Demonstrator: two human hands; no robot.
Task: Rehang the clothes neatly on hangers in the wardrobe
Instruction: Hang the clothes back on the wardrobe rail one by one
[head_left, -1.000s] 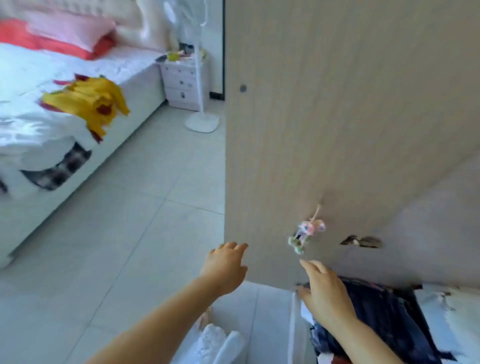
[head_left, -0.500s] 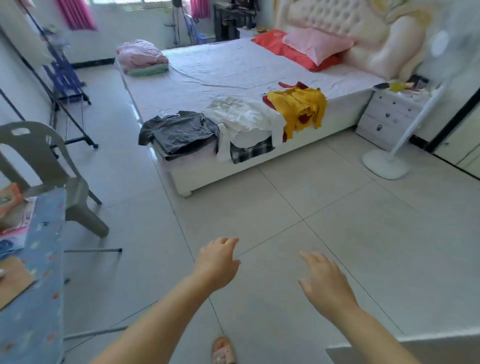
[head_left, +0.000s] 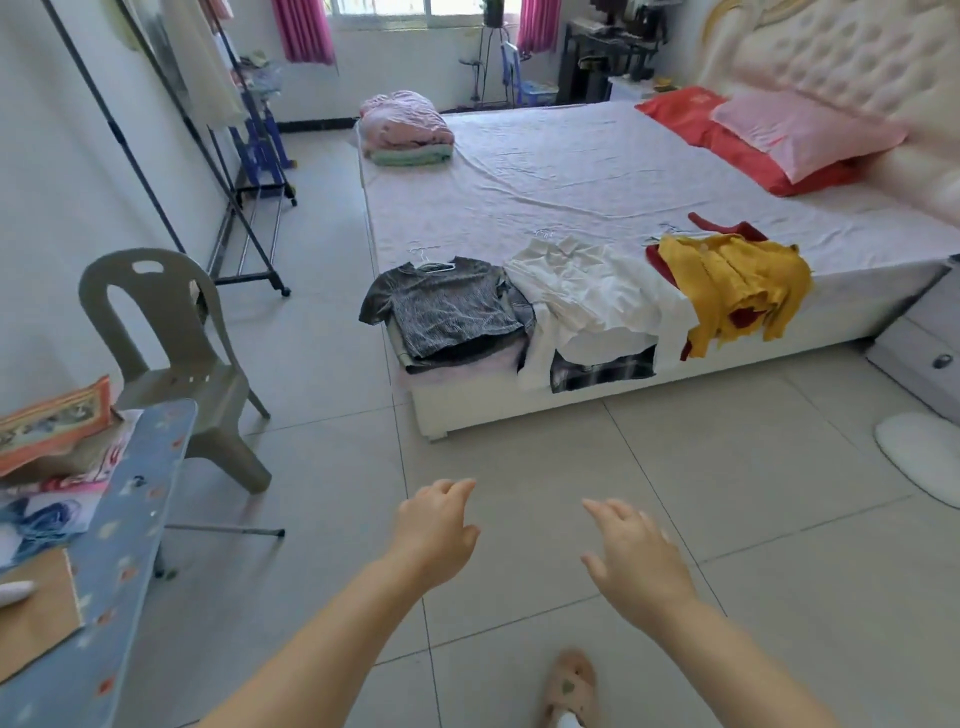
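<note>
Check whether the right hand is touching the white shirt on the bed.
Apart. In the head view the right hand hangs open over the floor, while the white shirt lies on the bed edge, bare tiles between them.

Pale grey floor tiles (head_left: 322, 322) ran to white walls (head_left: 52, 182). Daylight came through a window (head_left: 421, 6) at the far end, flanked by 2 magenta curtains (head_left: 304, 28). A wide bed (head_left: 597, 171) with a cream tufted headboard (head_left: 841, 57) carried a pink pillow (head_left: 800, 130) on a red pillow (head_left: 691, 111). A grey plastic chair (head_left: 171, 338) stood beside a blue patterned worktop (head_left: 119, 545), near a metal garment rail (head_left: 249, 249) along the left wall. A white bedside cabinet (head_left: 919, 343) stood at the right.
</note>
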